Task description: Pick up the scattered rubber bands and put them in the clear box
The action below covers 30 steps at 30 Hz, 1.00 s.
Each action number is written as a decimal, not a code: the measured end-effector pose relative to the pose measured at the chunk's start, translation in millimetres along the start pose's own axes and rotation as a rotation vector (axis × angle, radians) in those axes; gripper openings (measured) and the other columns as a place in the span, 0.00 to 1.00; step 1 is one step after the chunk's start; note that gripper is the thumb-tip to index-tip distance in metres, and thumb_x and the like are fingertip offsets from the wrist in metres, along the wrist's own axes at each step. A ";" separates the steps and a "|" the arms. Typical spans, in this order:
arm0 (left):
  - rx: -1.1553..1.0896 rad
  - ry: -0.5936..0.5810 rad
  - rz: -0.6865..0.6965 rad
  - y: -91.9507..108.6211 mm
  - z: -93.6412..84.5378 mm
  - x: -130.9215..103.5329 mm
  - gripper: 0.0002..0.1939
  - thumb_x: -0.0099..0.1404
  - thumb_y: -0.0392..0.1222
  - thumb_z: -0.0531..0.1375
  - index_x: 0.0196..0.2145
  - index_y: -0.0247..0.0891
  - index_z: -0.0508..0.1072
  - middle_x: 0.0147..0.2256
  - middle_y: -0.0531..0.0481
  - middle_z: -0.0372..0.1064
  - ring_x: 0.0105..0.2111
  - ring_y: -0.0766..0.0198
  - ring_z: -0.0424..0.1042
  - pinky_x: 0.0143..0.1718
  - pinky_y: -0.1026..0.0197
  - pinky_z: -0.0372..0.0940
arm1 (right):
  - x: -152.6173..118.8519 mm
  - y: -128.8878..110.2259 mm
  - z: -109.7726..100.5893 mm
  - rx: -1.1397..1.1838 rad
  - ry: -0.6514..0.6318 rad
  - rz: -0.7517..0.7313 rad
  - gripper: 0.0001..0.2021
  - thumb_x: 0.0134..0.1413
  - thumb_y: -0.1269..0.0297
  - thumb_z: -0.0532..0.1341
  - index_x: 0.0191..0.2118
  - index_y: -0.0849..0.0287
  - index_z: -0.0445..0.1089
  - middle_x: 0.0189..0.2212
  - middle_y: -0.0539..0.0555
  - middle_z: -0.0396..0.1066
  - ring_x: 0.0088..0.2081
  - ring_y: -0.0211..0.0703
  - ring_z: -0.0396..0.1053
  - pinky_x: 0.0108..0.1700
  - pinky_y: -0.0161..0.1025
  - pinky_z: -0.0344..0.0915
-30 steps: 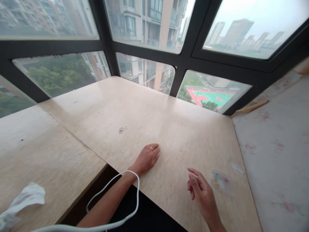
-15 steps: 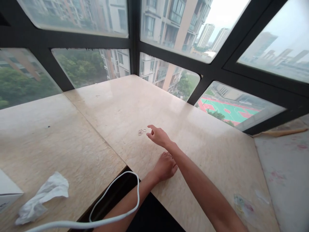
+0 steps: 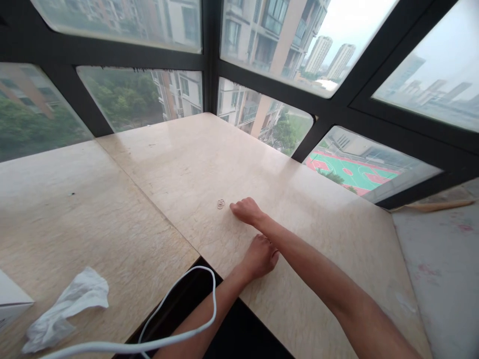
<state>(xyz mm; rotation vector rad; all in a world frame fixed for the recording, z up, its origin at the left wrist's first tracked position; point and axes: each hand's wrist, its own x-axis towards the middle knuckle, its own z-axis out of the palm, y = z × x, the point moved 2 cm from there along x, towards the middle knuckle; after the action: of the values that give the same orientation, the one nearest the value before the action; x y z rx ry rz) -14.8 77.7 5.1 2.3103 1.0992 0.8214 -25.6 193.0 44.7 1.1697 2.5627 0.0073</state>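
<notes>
A small cluster of thin rings [image 3: 220, 204] lies on the pale marble-patterned surface [image 3: 179, 174], just left of my right hand. My right hand [image 3: 246, 210] is closed, knuckles up, its fingertips a short way from the rings; what it pinches, if anything, is hidden. My left hand [image 3: 262, 257] rests on the surface beneath my right forearm. Its fingers are curled in, and what is inside them cannot be seen.
A white cable [image 3: 179, 271] loops over my left forearm. A crumpled tissue [image 3: 69, 309] and a white box [image 3: 13, 299] lie at the lower left. Dark-framed windows [image 3: 213, 60] edge the surface at the back. A tiny dark speck [image 3: 73, 193] sits at the left.
My right hand has gone from spread thumb and finger to closed. The single ring that lay apart beside the cluster no longer shows there. The view has shifted slightly.
</notes>
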 end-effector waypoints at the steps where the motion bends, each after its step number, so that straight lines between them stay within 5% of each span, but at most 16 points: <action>1: 0.020 -0.002 0.008 -0.1 1.7 -0.3 0.05 0.58 0.32 0.54 0.28 0.36 0.69 0.34 0.44 0.72 0.37 0.54 0.69 0.38 0.54 0.62 | -3.9 2.8 3.1 0.030 0.024 0.019 0.14 0.61 0.73 0.49 0.41 0.64 0.72 0.39 0.67 0.75 0.42 0.51 0.73 0.39 0.41 0.63; 11: 0.074 0.005 0.045 -0.1 8.5 -1.8 0.10 0.61 0.31 0.54 0.37 0.35 0.74 0.37 0.42 0.73 0.42 0.53 0.68 0.42 0.51 0.63 | -81.6 29.9 20.3 0.605 0.419 0.358 0.06 0.55 0.67 0.52 0.35 0.59 0.66 0.26 0.53 0.73 0.29 0.41 0.70 0.32 0.34 0.60; 17: -0.004 0.047 0.075 0.9 6.0 1.4 0.10 0.61 0.29 0.55 0.36 0.37 0.75 0.40 0.45 0.73 0.44 0.56 0.69 0.45 0.53 0.63 | -155.1 32.5 31.4 1.027 0.578 0.487 0.12 0.62 0.59 0.41 0.32 0.56 0.55 0.14 0.41 0.55 0.15 0.32 0.54 0.18 0.28 0.52; 23: 0.032 0.049 0.099 1.6 5.8 3.9 0.10 0.63 0.31 0.55 0.37 0.37 0.76 0.43 0.43 0.73 0.45 0.55 0.70 0.47 0.50 0.64 | -226.1 35.6 52.2 1.821 0.784 0.536 0.15 0.55 0.50 0.57 0.29 0.58 0.63 0.12 0.38 0.47 0.13 0.27 0.38 0.15 0.28 0.37; 30: 0.074 0.050 0.113 -2.5 11.0 4.3 0.11 0.65 0.37 0.53 0.40 0.38 0.76 0.45 0.43 0.73 0.46 0.54 0.70 0.49 0.48 0.65 | -322.9 25.4 89.8 1.802 0.905 0.903 0.17 0.47 0.50 0.64 0.32 0.61 0.71 0.13 0.39 0.47 0.14 0.27 0.40 0.15 0.29 0.37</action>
<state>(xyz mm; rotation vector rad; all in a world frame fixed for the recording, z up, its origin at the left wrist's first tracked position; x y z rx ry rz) -6.5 81.1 -2.9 2.4443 1.0434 0.8999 216.9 -39.5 56.1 3.2653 1.6358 -2.3061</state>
